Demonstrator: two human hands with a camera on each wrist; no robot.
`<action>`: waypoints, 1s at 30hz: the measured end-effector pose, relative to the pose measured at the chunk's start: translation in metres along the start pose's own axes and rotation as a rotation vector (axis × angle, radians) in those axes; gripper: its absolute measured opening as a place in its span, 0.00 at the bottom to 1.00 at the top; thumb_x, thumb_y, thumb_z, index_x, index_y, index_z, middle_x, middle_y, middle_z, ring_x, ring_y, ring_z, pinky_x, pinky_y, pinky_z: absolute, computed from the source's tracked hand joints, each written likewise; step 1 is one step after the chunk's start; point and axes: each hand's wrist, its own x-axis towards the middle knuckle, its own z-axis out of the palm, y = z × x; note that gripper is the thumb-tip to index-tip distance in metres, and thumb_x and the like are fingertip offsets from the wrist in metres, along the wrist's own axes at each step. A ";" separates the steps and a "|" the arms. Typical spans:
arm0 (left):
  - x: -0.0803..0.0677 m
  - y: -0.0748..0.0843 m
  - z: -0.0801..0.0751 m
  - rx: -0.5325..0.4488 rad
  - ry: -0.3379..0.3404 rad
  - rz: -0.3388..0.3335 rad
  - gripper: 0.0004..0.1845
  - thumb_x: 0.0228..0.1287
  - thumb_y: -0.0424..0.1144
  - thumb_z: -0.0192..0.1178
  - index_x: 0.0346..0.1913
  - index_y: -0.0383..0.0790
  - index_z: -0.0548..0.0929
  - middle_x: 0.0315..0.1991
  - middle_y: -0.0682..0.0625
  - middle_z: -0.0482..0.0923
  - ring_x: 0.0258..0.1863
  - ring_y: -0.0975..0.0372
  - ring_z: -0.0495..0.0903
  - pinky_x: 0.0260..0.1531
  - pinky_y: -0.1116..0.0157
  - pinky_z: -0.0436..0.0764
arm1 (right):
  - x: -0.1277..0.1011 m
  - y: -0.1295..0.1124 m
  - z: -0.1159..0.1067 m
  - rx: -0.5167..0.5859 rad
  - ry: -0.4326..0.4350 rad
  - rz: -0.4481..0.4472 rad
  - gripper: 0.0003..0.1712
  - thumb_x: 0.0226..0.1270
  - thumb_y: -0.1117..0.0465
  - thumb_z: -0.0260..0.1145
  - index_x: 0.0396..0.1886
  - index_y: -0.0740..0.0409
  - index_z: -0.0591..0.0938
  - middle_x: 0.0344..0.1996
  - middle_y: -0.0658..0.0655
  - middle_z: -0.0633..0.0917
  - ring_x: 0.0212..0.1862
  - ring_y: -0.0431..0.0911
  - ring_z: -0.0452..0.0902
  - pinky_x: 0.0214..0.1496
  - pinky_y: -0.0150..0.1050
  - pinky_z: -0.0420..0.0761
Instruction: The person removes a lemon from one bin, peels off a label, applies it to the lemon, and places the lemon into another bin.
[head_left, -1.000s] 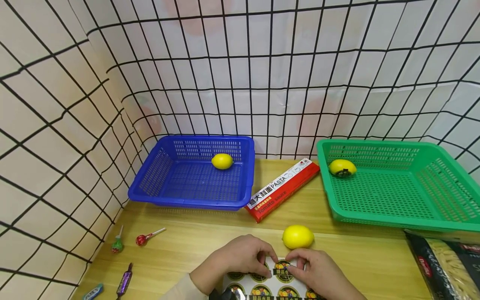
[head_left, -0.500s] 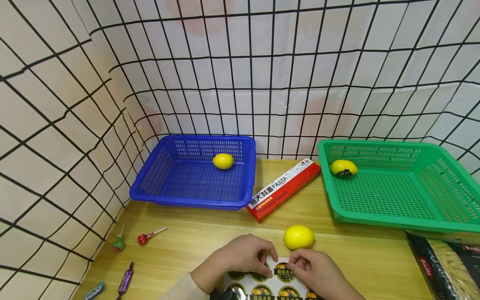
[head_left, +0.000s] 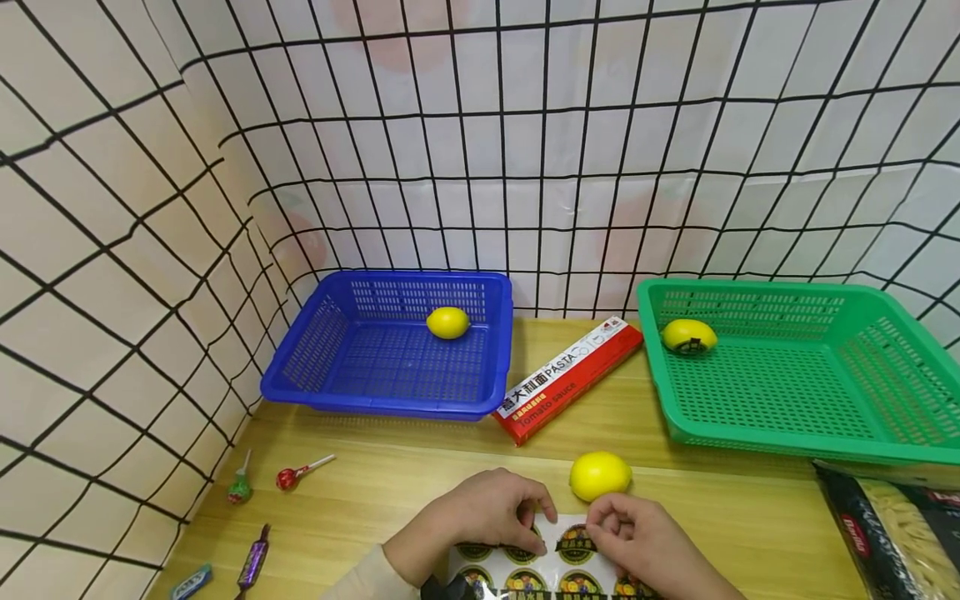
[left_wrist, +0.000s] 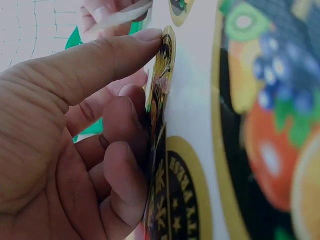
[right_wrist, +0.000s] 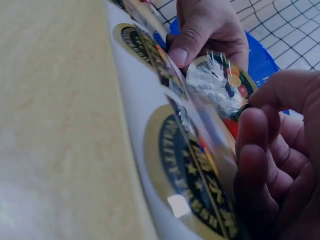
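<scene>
"What has your grip got?"

"My right hand (head_left: 637,542) pinches a round sticker (right_wrist: 220,82) by its rim, thumb and finger nearly together. My left hand (head_left: 495,507) has hold of nothing; its thumb and finger stand a little apart, pressing on the sticker sheet (head_left: 550,530)."

"And where exactly is the sticker?"

"At the sheet, between my two hands, with the lemon (head_left: 600,476) just beyond. Its rim is up in my fingers; whether it's wholly free I can't tell."

"How will it handle?"

"Almost weightless, I'd guess: thin, floppy, likely tacky underneath, quick to curl, crease or tear. I'd hold just the edge, lightly, and leave the middle alone."
</scene>
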 end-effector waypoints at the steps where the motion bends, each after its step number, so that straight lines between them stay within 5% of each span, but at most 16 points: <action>1: 0.000 0.000 0.000 -0.002 -0.001 0.002 0.15 0.54 0.45 0.78 0.44 0.59 0.86 0.22 0.68 0.76 0.21 0.77 0.71 0.26 0.76 0.72 | -0.001 -0.001 -0.001 0.026 -0.015 -0.009 0.12 0.72 0.60 0.66 0.42 0.68 0.79 0.23 0.46 0.76 0.18 0.33 0.69 0.20 0.29 0.75; 7: -0.003 0.001 -0.006 -0.077 -0.046 0.022 0.18 0.54 0.44 0.78 0.47 0.55 0.85 0.24 0.67 0.76 0.23 0.77 0.72 0.29 0.77 0.75 | -0.004 -0.007 -0.002 0.074 -0.052 -0.048 0.14 0.74 0.61 0.64 0.43 0.71 0.77 0.21 0.45 0.76 0.18 0.33 0.70 0.19 0.30 0.76; 11: -0.007 0.005 -0.011 -0.215 -0.064 0.080 0.19 0.57 0.46 0.77 0.50 0.50 0.83 0.28 0.65 0.79 0.25 0.77 0.75 0.32 0.77 0.78 | -0.005 -0.010 -0.003 0.027 -0.027 -0.029 0.12 0.72 0.61 0.66 0.42 0.68 0.79 0.21 0.44 0.76 0.18 0.33 0.69 0.21 0.29 0.75; 17: -0.006 0.018 -0.010 -0.169 0.100 0.277 0.09 0.69 0.45 0.68 0.48 0.48 0.85 0.35 0.60 0.82 0.22 0.78 0.69 0.25 0.79 0.77 | -0.007 -0.014 -0.002 0.002 -0.017 -0.036 0.09 0.72 0.61 0.66 0.41 0.65 0.80 0.21 0.45 0.76 0.20 0.33 0.69 0.24 0.29 0.75; 21: -0.006 0.022 -0.007 -0.099 0.180 0.339 0.04 0.70 0.42 0.66 0.42 0.48 0.87 0.35 0.59 0.83 0.27 0.80 0.69 0.30 0.83 0.75 | -0.008 -0.017 -0.001 -0.012 -0.011 -0.055 0.08 0.72 0.62 0.66 0.41 0.63 0.81 0.21 0.45 0.76 0.21 0.33 0.70 0.25 0.30 0.75; 25: -0.005 0.023 -0.007 -0.086 0.217 0.341 0.03 0.70 0.41 0.66 0.40 0.47 0.87 0.33 0.59 0.83 0.28 0.81 0.68 0.30 0.84 0.73 | -0.010 -0.019 0.000 -0.031 0.004 -0.083 0.07 0.72 0.62 0.66 0.41 0.62 0.81 0.22 0.44 0.76 0.22 0.32 0.70 0.24 0.30 0.75; 30: -0.005 0.023 -0.007 -0.234 0.228 0.270 0.03 0.70 0.39 0.65 0.39 0.45 0.86 0.29 0.57 0.83 0.22 0.81 0.68 0.24 0.80 0.74 | -0.011 -0.024 0.001 -0.013 0.049 -0.082 0.15 0.72 0.61 0.67 0.51 0.66 0.78 0.23 0.46 0.76 0.20 0.34 0.71 0.22 0.35 0.79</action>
